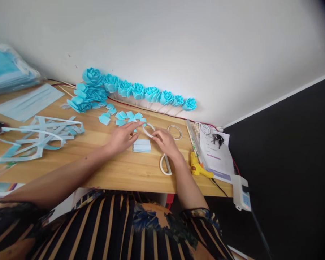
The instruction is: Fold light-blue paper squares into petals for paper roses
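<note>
While my right hand (165,142) pinches the near right side of a white ring (146,132) between thumb and fingers, my left hand (121,138) reaches its far left side with fingers extended and thumb standing apart; whether those fingertips bear on the rim, I cannot tell. The ring is positioned between both hands, beyond the folded blue stack (141,146) on the table (116,177). The step in hand, as I judge it, is handling this ring at its edge; a next move would call for a firm right pinch and a light left fingertip contact. Observe the clearances. Loose blue petals (130,115) lie just beyond the left fingers, with the row of blue flowers (138,91) behind them along the wall (162,47). A flat ring (181,135) lies beyond the right hand; a D-shaped white piece (162,169) is just beside the right wrist. Farther right, the yellow glue gun (197,167) limits outward travel. Open room is nearer me: bare wood extends from the stack to the front edge.
</note>
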`<move>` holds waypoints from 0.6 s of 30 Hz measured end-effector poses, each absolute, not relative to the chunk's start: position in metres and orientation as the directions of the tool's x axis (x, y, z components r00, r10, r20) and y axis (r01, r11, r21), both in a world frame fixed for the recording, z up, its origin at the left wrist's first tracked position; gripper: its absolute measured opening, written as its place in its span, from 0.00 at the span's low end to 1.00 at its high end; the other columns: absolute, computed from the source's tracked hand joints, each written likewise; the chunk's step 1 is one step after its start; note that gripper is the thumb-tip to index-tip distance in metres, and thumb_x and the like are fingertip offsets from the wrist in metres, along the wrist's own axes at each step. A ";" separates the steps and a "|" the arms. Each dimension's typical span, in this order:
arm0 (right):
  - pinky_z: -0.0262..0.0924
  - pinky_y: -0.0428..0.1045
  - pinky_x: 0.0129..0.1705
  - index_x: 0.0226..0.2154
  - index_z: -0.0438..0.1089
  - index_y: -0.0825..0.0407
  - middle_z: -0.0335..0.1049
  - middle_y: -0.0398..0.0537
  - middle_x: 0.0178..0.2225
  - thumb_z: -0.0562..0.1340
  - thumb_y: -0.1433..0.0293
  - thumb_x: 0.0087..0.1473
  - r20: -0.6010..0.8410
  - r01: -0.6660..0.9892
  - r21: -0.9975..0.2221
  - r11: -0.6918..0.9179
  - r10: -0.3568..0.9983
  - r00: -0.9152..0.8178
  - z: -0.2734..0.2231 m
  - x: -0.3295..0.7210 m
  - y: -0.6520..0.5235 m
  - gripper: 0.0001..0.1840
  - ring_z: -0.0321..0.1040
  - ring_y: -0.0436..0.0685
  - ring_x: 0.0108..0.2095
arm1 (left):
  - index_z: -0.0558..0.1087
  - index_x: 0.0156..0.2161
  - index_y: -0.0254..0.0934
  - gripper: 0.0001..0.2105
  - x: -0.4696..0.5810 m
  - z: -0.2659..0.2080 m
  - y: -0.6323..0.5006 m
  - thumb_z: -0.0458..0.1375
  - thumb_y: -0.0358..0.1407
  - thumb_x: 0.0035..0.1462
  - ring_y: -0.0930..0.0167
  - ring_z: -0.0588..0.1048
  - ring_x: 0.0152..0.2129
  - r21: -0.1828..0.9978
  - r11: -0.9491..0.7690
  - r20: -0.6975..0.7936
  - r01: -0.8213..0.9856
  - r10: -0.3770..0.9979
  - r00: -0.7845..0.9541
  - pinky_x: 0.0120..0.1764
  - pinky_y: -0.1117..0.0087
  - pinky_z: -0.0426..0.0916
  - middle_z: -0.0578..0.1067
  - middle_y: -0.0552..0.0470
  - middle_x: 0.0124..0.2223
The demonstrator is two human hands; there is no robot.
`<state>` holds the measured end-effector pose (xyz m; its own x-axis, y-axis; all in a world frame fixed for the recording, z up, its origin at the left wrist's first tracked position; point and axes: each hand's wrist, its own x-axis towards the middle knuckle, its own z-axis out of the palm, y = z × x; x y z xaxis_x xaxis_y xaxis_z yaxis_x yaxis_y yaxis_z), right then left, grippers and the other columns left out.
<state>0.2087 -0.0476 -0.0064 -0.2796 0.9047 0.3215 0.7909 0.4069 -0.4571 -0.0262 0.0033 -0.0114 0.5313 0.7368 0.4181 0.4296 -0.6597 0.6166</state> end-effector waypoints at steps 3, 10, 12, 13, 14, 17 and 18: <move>0.58 0.56 0.51 0.37 0.72 0.49 0.76 0.48 0.36 0.60 0.65 0.61 0.349 0.727 -0.489 0.481 0.872 -0.343 -0.006 0.196 -0.052 0.07 0.69 0.58 0.41 | 0.69 0.57 0.37 0.19 -0.027 -0.003 -0.002 0.53 0.36 0.62 0.73 0.73 0.28 0.630 -0.688 0.406 0.360 0.687 0.602 0.38 0.69 0.68 0.77 0.45 0.50; 0.62 0.54 0.49 0.35 0.75 0.46 0.77 0.46 0.34 0.58 0.62 0.62 0.403 0.648 -0.631 0.427 0.894 -0.196 0.000 0.193 -0.058 0.11 0.71 0.57 0.41 | 0.75 0.35 0.33 0.11 -0.023 -0.005 -0.002 0.54 0.39 0.60 0.72 0.71 0.27 0.842 -0.509 0.267 0.180 0.682 0.681 0.31 0.72 0.63 0.75 0.50 0.32; 0.63 0.53 0.48 0.36 0.75 0.46 0.77 0.46 0.36 0.57 0.62 0.62 0.416 0.626 -0.672 0.395 0.901 -0.122 0.004 0.194 -0.060 0.12 0.72 0.56 0.41 | 0.73 0.31 0.33 0.11 -0.023 -0.003 -0.001 0.56 0.40 0.58 0.74 0.68 0.24 0.924 -0.361 0.193 0.126 0.725 0.661 0.28 0.73 0.61 0.72 0.52 0.28; 0.63 0.53 0.48 0.37 0.75 0.47 0.77 0.47 0.38 0.57 0.62 0.62 0.426 0.612 -0.690 0.387 0.900 -0.090 0.007 0.195 -0.061 0.12 0.72 0.56 0.42 | 0.71 0.30 0.33 0.12 -0.023 -0.001 0.000 0.57 0.41 0.57 0.74 0.67 0.23 0.953 -0.285 0.156 0.098 0.746 0.647 0.28 0.73 0.60 0.70 0.54 0.26; 0.63 0.53 0.49 0.39 0.75 0.47 0.77 0.47 0.39 0.56 0.62 0.63 0.436 0.596 -0.705 0.385 0.898 -0.065 0.009 0.195 -0.062 0.12 0.72 0.56 0.43 | 0.70 0.29 0.33 0.12 -0.024 0.001 0.000 0.57 0.42 0.57 0.75 0.66 0.22 0.973 -0.218 0.125 0.071 0.763 0.634 0.27 0.73 0.60 0.69 0.55 0.25; 0.62 0.53 0.52 0.44 0.74 0.46 0.76 0.47 0.44 0.55 0.62 0.63 0.446 0.565 -0.723 0.397 0.893 -0.057 0.013 0.196 -0.063 0.13 0.71 0.57 0.48 | 0.68 0.28 0.34 0.15 -0.026 0.006 0.002 0.57 0.45 0.57 0.75 0.65 0.21 0.996 -0.086 0.068 -0.001 0.784 0.616 0.28 0.73 0.59 0.67 0.56 0.22; 0.61 0.53 0.53 0.44 0.74 0.46 0.76 0.47 0.45 0.56 0.62 0.63 0.441 0.562 -0.724 0.400 0.895 -0.069 0.013 0.195 -0.062 0.14 0.70 0.57 0.49 | 0.67 0.27 0.34 0.16 -0.026 0.006 0.002 0.57 0.45 0.58 0.76 0.65 0.20 0.998 -0.061 0.061 -0.022 0.779 0.623 0.28 0.73 0.59 0.67 0.56 0.21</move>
